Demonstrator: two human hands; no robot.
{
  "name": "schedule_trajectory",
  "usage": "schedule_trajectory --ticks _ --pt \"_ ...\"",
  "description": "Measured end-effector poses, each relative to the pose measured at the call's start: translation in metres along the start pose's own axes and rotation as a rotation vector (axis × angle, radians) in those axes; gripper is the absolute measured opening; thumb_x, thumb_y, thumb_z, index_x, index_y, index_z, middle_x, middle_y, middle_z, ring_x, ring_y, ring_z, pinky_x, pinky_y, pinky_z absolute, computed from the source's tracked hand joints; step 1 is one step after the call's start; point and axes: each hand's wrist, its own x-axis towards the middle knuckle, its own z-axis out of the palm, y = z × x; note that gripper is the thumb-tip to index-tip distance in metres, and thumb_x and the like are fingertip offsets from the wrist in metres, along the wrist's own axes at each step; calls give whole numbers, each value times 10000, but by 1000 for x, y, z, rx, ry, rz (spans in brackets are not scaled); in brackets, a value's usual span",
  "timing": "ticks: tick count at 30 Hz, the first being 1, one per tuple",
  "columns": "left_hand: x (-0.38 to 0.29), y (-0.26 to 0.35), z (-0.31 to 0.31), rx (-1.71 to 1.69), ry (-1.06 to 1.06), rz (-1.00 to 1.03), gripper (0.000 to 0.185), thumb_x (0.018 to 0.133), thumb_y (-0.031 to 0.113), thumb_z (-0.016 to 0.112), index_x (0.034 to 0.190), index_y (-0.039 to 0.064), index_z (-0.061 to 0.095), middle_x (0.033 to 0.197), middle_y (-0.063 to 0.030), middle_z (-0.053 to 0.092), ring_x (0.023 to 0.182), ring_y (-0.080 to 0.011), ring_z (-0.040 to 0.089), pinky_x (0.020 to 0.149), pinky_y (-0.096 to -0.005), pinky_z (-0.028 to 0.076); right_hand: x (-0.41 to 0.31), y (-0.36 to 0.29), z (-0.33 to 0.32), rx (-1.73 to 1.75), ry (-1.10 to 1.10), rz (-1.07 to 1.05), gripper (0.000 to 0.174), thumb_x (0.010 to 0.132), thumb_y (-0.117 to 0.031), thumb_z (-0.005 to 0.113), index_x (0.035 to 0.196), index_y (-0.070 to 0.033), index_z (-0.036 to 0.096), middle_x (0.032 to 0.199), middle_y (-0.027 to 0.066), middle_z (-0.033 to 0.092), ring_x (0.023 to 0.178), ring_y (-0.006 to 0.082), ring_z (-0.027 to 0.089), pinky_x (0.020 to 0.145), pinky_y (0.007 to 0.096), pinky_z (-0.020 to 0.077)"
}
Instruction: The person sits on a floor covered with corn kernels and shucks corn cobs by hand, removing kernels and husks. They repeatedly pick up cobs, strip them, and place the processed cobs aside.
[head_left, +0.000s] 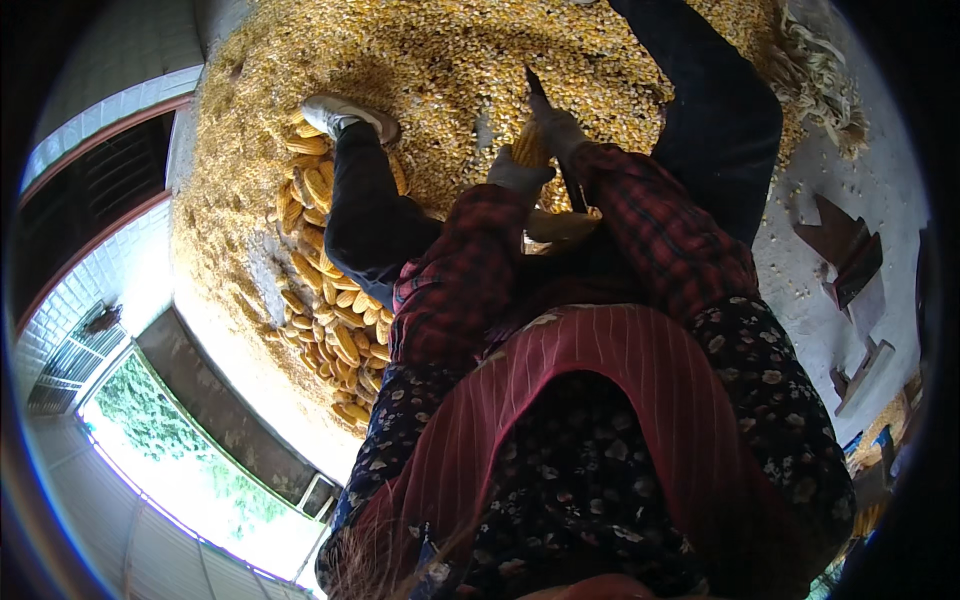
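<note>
My left hand (516, 174), which looks gloved in grey, grips a yellow corn cob (529, 147) from its near side. Against the cob's far right side my right hand (559, 132) is closed, its fingertips hidden. A long dark bar with a pointed end (534, 81) runs under the right hand and back between my legs. Close to my lap, a brownish piece (561, 226) sits at the bar's near end; what it is I cannot tell. Loose corn kernels (450, 67) cover the floor around both hands.
Whole corn cobs (345, 345) are heaped beside my left leg (367, 202). My right leg (716, 127) stretches out over the kernels. Dry husks (821, 86) lie at the upper right. Broken dark pieces (847, 251) rest on the pale floor (795, 225).
</note>
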Motion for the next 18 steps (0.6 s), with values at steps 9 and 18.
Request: schedule_trajectory --ticks 9,18 --pt "-53 80 -48 50 -53 -33 560 675 187 596 1152 43 340 913 -139 536 787 -253 546 665 -318 453 -20 -27 -2 508 -237 246 461 750 -481 473 741 -34 583 681 54 544 589 145 479 543 288 377" --pt "-18 30 -12 227 -34 9 572 614 257 659 1050 27 370 942 -167 536 887 -289 539 760 -350 430 2 -3 3 -202 -82 105 482 753 -499 480 726 -25 563 664 56 536 637 167 513 581 300 391"
